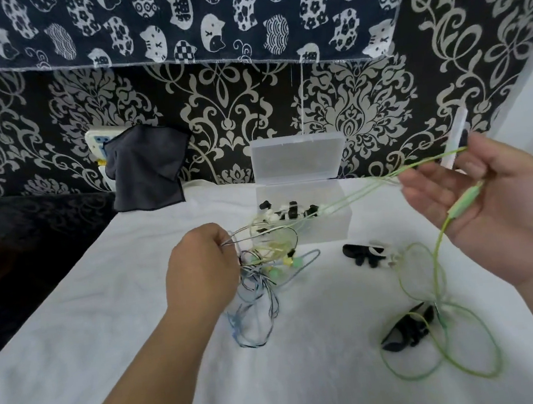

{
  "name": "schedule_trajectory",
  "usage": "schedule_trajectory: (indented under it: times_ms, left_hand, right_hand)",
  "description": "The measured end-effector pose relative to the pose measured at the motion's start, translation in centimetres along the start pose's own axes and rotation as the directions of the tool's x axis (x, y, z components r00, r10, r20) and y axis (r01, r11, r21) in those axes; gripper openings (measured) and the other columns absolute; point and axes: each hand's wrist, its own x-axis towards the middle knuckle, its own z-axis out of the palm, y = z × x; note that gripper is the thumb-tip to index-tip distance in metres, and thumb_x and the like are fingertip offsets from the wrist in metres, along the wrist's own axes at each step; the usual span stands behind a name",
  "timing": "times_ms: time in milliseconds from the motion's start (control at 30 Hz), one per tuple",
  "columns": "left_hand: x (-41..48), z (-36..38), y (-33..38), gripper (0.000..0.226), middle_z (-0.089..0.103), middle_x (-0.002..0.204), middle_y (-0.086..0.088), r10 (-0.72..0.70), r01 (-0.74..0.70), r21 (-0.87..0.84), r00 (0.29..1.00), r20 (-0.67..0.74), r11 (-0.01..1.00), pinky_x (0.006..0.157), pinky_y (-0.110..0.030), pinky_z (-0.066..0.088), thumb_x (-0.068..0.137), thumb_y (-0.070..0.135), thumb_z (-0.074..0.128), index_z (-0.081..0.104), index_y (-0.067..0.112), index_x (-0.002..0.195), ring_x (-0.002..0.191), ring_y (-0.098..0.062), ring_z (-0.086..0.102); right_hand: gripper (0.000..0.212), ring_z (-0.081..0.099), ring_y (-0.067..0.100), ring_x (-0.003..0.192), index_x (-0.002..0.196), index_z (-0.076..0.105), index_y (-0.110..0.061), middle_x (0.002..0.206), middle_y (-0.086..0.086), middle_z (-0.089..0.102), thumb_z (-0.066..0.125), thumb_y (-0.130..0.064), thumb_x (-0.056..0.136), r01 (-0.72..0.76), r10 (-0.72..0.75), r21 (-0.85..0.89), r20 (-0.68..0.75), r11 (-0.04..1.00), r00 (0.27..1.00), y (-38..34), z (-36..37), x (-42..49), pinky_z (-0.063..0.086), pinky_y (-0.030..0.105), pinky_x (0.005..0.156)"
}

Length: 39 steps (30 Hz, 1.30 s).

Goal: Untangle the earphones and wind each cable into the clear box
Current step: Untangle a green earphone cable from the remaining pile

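Tangled cables (264, 258) are being gripped by the left hand (199, 268). A green cable (465, 201) is being carried across the uncurled right hand (496, 207).

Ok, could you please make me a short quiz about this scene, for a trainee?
1. True or false: the clear box has its lid shut.
2. The left hand grips: A) the tangle of cables, B) the clear box, C) nothing.
3. Complete: the thin cable draped over the right hand is ____ in colour.
Key: 1 false; 2 A; 3 green.
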Motion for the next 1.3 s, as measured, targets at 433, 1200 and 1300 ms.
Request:
schedule_trajectory:
  times_ms: [433, 1200, 1300]
  left_hand:
    - [0.9, -1.1, 0.3, 0.02, 0.043, 0.063, -0.006, -0.483, 0.532, -0.6, 0.836, 0.26, 0.597, 0.049, -0.025, 0.031, 0.09, 0.005, 0.04, 0.047, 0.014, 0.074, 0.044, -0.02, 0.037]
    - [-2.0, 0.9, 1.6, 0.016, 0.059, 0.097, 0.011, 0.308, -0.262, -0.165, 0.852, 0.424, 0.951, 0.072, -0.024, 0.044, 0.086, 0.034, 0.071, 0.06, 0.038, 0.096, 0.083, -0.008, 0.057]
    - [-1.6, 0.3, 1.6, 0.021, 0.059, 0.078, 0.007, 0.267, -0.215, -0.179, 0.899, 0.347, 0.96, 0.054, -0.017, 0.039, 0.083, 0.029, 0.075, 0.054, 0.03, 0.081, 0.06, -0.002, 0.054]
  right_hand:
    - [0.043, 0.074, 0.016, 0.06, 0.061, 0.032, -0.02, 0.066, 0.0, 0.063, 0.04, -0.027, 0.103, 0.019, -0.008, 0.048, -0.223, 0.999, 0.975, -0.4, -2.8, 1.5, 0.058, 0.026, 0.048]
    - [0.053, 0.042, 0.043, 0.136, 0.086, 0.053, 0.005, 0.135, 0.032, 0.054, 0.025, -0.034, 0.109, -0.019, -0.008, 0.061, 0.415, 0.998, 0.91, -0.7, -1.6, 0.3, 0.025, 0.049, 0.116]
    - [0.038, 0.074, 0.025, 0.089, 0.05, 0.051, -0.013, 0.086, 0.01, 0.076, 0.05, -0.027, 0.086, -0.049, 0.027, 0.046, 0.393, 0.998, 0.919, -0.8, -1.5, 0.8, 0.059, 0.033, 0.075]
